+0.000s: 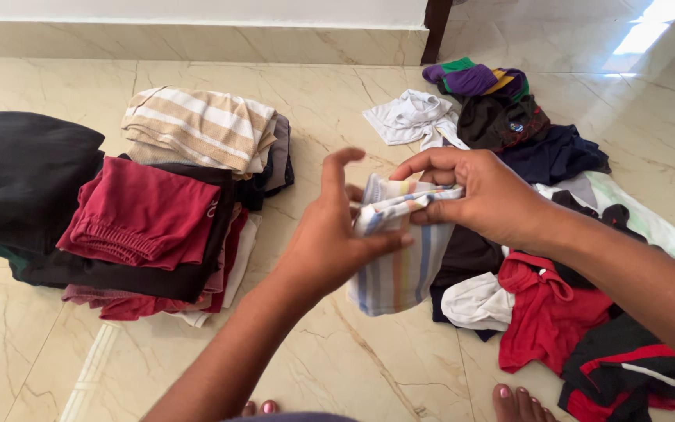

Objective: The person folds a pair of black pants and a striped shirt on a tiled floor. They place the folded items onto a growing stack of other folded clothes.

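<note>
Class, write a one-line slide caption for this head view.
Both hands, left and right, hold a striped cloth above scattered clothes.

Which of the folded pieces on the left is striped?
The beige-and-white striped towel, on the stack nearest the wall; the other folded pieces there are plain maroon or black.

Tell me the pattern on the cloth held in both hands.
The cloth is white with blue, yellow and orange stripes; head view.

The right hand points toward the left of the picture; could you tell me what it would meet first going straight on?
The right hand would probably meet the left hand first, both holding the striped cloth.
</note>
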